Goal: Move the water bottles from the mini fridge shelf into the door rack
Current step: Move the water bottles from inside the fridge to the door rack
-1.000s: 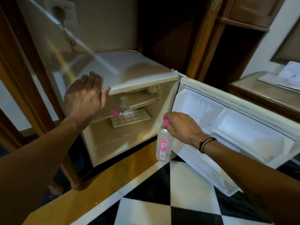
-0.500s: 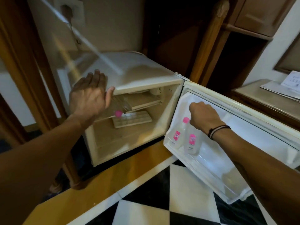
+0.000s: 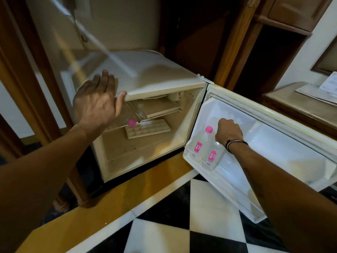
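While the cream-white mini fridge (image 3: pixel 151 77) stands with its door (image 3: pixel 273 143) swung wide to our right, we see both of our bare hands at work. Our right hand (image 3: pixel 229 133), a dark cord bracelet (image 3: pixel 235 144) at the wrist, is curled into a fist over the top of a clear plastic water bottle with a pink label (image 3: pixel 212 157) — its cap is hidden under the fingers, which appear pressed around the neck. That bottle stands upright in the white door rack (image 3: pixel 228 181), just beside a second clear bottle with a pink cap (image 3: pixel 200 145), the two touching or nearly so. Our left hand (image 3: pixel 96 103) is spread flat, fingers extended, its thumb resting against the front edge of the fridge top; it grips nothing. Inside the cabinet, a third clear bottle with a pink cap (image 3: pixel 131 122) lies on its side on the wire shelf (image 3: pixel 127 110), partly behind our left hand. Below it, a white ice-cube tray (image 3: pixel 147 128) lies on the fridge floor. A black-and-white chequered floor (image 3: pixel 200 225) fills the foreground.
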`<action>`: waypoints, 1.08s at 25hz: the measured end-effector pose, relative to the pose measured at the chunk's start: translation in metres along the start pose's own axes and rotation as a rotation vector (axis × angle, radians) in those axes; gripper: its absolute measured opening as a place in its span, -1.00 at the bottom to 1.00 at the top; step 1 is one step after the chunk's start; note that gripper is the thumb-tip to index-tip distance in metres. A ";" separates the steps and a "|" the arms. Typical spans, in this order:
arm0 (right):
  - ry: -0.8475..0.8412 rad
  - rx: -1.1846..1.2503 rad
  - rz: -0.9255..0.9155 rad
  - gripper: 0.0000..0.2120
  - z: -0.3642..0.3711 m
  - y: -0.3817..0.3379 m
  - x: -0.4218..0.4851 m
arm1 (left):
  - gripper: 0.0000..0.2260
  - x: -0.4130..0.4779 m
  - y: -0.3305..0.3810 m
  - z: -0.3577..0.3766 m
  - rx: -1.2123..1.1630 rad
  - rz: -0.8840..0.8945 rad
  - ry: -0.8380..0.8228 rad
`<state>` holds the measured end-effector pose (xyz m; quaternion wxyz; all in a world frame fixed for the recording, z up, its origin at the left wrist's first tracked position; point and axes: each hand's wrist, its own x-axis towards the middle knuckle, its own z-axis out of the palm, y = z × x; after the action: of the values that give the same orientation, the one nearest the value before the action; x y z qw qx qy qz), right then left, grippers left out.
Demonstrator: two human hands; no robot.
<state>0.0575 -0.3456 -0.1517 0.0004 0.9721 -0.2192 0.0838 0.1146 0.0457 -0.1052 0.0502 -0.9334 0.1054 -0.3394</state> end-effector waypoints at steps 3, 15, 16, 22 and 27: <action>-0.034 -0.014 0.011 -0.82 -0.001 0.003 0.003 | -0.27 -0.001 0.001 0.001 -0.005 -0.006 0.006; 0.143 0.136 -0.538 -0.74 -0.007 -0.133 -0.023 | -0.25 0.002 -0.003 0.006 0.000 -0.050 0.002; 0.099 0.181 -0.583 -0.72 0.001 -0.153 -0.029 | -0.26 0.002 -0.002 0.007 -0.004 -0.055 0.016; 0.048 0.340 -0.649 -0.59 0.047 -0.237 -0.027 | -0.32 0.002 0.000 0.010 -0.019 -0.072 0.047; 0.077 0.470 -0.616 -0.71 0.066 -0.264 -0.018 | -0.33 0.001 0.000 0.014 -0.036 -0.079 0.062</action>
<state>0.1651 -0.1016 -0.2097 -0.1890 0.9621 0.1083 0.1641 0.1239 0.0456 -0.1150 0.0166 -0.9266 0.0759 -0.3679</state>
